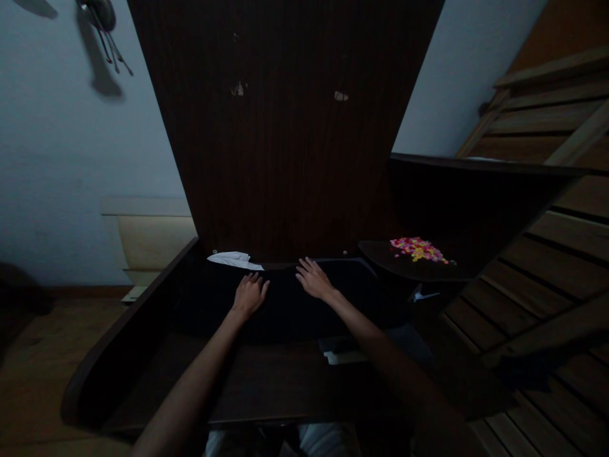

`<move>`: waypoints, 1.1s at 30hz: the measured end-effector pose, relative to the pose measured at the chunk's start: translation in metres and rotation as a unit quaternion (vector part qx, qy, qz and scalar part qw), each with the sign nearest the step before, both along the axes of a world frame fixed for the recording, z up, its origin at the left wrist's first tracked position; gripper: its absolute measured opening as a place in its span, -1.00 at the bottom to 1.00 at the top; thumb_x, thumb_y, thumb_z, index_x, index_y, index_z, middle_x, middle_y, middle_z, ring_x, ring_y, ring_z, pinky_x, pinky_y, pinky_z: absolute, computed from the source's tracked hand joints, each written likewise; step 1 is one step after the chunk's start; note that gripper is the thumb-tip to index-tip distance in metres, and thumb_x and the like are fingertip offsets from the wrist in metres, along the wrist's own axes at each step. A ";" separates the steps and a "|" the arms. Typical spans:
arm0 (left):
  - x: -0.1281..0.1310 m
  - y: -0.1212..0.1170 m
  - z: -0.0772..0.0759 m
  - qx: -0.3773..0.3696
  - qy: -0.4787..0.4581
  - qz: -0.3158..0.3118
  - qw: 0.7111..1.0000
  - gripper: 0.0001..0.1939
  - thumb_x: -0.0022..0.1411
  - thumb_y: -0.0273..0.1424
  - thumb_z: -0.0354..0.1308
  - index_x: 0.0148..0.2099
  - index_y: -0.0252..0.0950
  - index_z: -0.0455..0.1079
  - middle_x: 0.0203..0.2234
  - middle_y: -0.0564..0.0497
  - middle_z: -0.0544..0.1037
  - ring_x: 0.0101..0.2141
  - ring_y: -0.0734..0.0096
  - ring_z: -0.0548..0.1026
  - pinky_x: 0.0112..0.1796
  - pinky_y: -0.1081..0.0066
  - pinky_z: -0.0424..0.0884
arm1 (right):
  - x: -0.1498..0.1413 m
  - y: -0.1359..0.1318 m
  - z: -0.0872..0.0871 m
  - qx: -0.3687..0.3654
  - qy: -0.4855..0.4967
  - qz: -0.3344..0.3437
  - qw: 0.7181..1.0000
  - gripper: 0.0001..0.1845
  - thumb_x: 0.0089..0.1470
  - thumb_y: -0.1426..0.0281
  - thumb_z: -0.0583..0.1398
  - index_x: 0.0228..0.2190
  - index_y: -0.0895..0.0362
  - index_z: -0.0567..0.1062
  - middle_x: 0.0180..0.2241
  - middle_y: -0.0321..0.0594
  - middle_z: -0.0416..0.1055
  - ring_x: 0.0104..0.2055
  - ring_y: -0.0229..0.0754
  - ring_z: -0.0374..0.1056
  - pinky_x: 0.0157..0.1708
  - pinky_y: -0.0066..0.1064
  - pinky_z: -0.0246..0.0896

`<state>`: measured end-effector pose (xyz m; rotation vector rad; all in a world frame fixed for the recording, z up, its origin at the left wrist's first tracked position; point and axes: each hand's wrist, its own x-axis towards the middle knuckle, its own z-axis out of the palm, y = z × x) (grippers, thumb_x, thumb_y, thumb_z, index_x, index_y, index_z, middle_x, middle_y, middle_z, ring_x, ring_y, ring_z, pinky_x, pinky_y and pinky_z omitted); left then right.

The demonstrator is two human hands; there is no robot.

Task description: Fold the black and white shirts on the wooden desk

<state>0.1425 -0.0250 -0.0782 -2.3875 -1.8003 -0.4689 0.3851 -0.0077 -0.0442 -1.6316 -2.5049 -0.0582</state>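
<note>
Both palm-down and gripping nothing, the left hand and right hand rest with fingers spread on the wide black cloth-like mat across the dark-brown wooden desk, presumably to flatten it; a crumpled white sheet lies by the mat's far-left edge.

Dim light leaves the dark cloth almost featureless against the table, while a soft shadow falls on the left wall and wide-angle distortion stretches the edges.
</note>
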 end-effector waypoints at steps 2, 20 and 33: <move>-0.004 0.003 -0.013 -0.032 0.005 -0.012 0.999 -0.47 0.39 -0.21 -0.22 0.14 -0.41 0.39 0.17 -0.28 0.38 0.21 0.03 0.28 0.19 0.05 0.15 | 0.002 0.000 -0.006 -0.042 0.011 0.005 0.999 -0.41 0.32 0.14 -0.19 0.23 0.06 0.26 0.36 -0.27 -0.05 0.41 -0.08 -0.24 0.34 -0.26 -0.31; -0.079 -0.045 -0.010 0.029 -0.004 0.004 1.000 -0.42 0.39 -0.20 -0.20 0.34 -0.34 0.14 0.32 -0.21 0.13 0.34 0.01 -0.05 0.24 -0.11 -0.02 | 0.092 0.011 -0.024 -0.092 -0.036 -0.182 0.978 -0.40 0.34 0.21 -0.24 0.34 0.08 -0.03 0.39 -0.12 -0.23 0.42 -0.02 -0.30 0.32 -0.08 -0.32; -0.073 -0.094 -0.024 -0.105 0.011 0.008 0.994 -0.33 0.35 -0.04 -0.17 0.37 -0.25 0.08 0.32 -0.14 0.12 0.33 0.00 0.01 0.24 -0.09 0.00 | 0.080 0.002 -0.014 -0.079 -0.053 -0.242 0.966 -0.40 0.34 0.25 -0.22 0.33 0.14 0.02 0.38 -0.04 -0.17 0.40 0.09 -0.22 0.31 0.02 -0.31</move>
